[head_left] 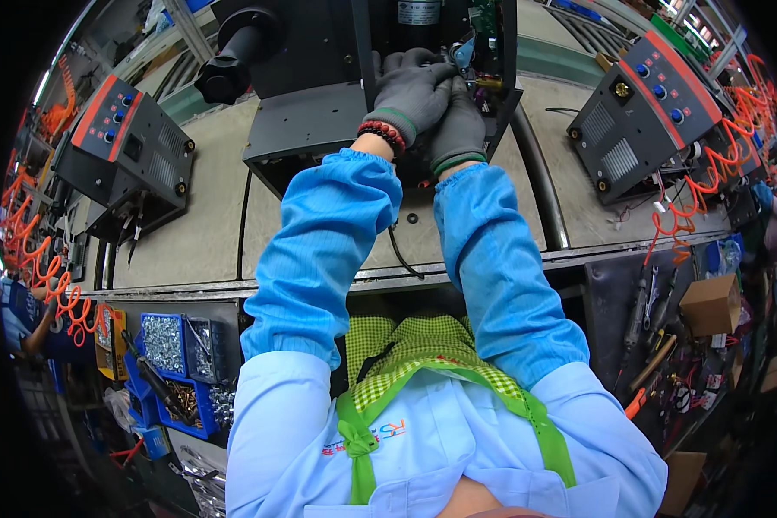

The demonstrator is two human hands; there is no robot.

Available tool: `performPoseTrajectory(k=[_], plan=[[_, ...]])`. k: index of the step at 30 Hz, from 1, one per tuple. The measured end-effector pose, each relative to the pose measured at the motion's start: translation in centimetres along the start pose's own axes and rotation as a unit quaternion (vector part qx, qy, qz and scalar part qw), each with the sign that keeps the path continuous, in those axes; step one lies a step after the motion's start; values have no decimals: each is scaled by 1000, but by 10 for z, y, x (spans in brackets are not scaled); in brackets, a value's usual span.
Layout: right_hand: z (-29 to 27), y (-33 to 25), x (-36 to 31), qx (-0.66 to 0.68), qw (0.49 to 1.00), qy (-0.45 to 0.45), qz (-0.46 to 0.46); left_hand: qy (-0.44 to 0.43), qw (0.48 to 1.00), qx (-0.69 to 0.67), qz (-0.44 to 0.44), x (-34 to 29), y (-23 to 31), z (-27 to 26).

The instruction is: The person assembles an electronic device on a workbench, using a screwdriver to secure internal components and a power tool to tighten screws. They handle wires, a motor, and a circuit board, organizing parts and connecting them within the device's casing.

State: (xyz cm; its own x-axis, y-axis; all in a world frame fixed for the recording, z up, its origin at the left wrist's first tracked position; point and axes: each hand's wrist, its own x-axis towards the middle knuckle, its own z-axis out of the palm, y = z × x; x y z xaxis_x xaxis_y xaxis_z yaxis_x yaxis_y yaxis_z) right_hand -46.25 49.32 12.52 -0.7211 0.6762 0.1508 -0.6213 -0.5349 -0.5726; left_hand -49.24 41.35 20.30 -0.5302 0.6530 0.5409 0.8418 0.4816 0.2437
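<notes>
Both my hands wear grey gloves and reach into a dark grey machine housing [306,116] standing open at the top centre. My left hand [412,91] lies over the inner parts with its fingers bent and close together, just below a black cylinder [418,30] with a pale label. Whatever is under those fingers is hidden. Close against it on the right is my right hand [460,129], its fingertips mostly hidden inside the housing. A small blue and silver part [464,53] sits just beyond the right hand. A large black knob [224,79] sticks out at the housing's left.
Similar machines with orange trim stand on the left [134,151] and right [643,112]. Coiled orange hoses [734,160] hang at both sides. Blue bins [162,344] of screws sit below the bench at left; at right are hand tools [652,363] and a cardboard box [710,305].
</notes>
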Motion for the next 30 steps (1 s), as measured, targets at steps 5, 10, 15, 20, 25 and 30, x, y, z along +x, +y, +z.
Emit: performPoseTrajectory(k=[5,10,15,20,25,30], plan=[[4,-4,-3,-2,999,26,25,-10,1000,-27,1,2,-3,0],[-13,0,1,-81,997,-2,-4,-4,999,-32,2,1,-1,-2],[10,-8,-17,-63,997,21,-39,8,999,-46,3,0,-3,0],[2,-4,1,-61,997,25,-52,-1,999,-39,-6,3,-2,1],[21,-20,-20,-120,990,58,-50,-43,999,-9,-15,4,-1,-5],[10,-15,-16,-350,916,56,-189,-72,997,-10,-25,7,5,-10]])
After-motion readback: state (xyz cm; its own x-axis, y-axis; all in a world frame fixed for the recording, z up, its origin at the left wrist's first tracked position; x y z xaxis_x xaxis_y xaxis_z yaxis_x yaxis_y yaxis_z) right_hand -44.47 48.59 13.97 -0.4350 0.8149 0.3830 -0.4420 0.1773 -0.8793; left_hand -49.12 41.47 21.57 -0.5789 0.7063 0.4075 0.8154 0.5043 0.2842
